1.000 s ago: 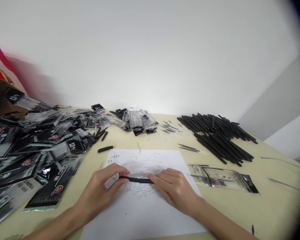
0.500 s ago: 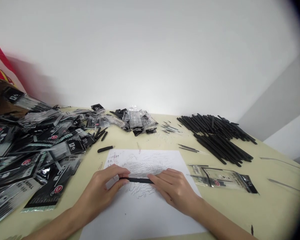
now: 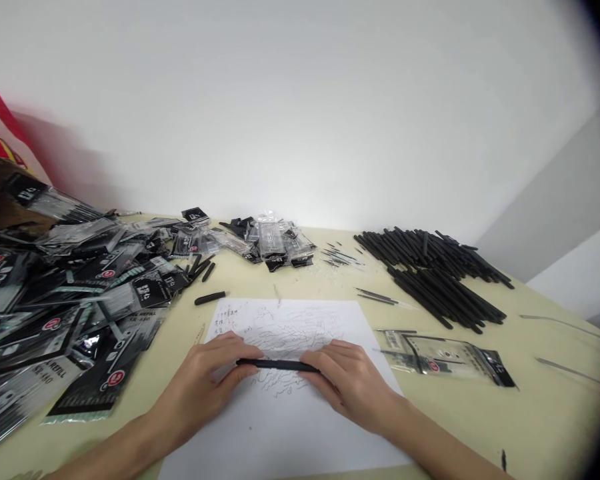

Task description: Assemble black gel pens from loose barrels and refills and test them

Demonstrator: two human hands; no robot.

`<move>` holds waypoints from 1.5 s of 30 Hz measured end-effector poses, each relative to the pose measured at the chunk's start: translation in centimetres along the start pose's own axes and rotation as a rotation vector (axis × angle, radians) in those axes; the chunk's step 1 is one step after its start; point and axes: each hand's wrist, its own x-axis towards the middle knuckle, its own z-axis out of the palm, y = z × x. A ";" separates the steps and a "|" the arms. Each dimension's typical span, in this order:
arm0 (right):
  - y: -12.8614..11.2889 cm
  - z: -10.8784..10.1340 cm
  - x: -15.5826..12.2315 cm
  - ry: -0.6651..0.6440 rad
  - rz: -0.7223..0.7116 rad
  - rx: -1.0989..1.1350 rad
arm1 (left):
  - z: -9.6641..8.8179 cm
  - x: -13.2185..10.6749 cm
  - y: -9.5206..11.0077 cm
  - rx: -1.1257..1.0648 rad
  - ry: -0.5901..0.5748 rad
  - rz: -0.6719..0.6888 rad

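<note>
A black pen lies level between my two hands, just over a scribbled sheet of white paper. My left hand pinches its left end between thumb and fingers. At the other end, my right hand has thumb and fingers closed on the pen. A single black pen cap rests on the table beyond the paper's upper left corner.
Packs of refills are heaped on the left. Many black pens lie piled at the back right, with loose refills beside them. An opened refill packet sits right of the paper. Further packaging is by the wall.
My right fingers have shifted their hold on the pen, and more of its right end shows. The left fingers have closed further over its left end. Everything else stays put.
</note>
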 end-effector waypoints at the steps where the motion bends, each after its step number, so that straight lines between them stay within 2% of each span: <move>1: 0.0 -0.1 0.0 0.002 -0.007 0.001 | 0.0 0.0 0.0 0.001 0.006 0.006; 9: -0.1 -0.6 0.3 0.012 -0.032 -0.026 | -0.1 0.1 0.4 0.000 0.011 0.014; 19: 0.2 0.2 -0.1 0.019 -0.033 -0.039 | -0.1 0.1 0.2 -0.009 0.020 0.047; 37: -0.1 -0.2 0.2 0.012 -0.060 -0.023 | 0.0 -0.1 0.4 -0.004 0.045 0.078; 45: 0.1 0.0 -0.1 -0.014 0.010 0.029 | 0.0 0.1 0.5 -0.018 0.054 0.083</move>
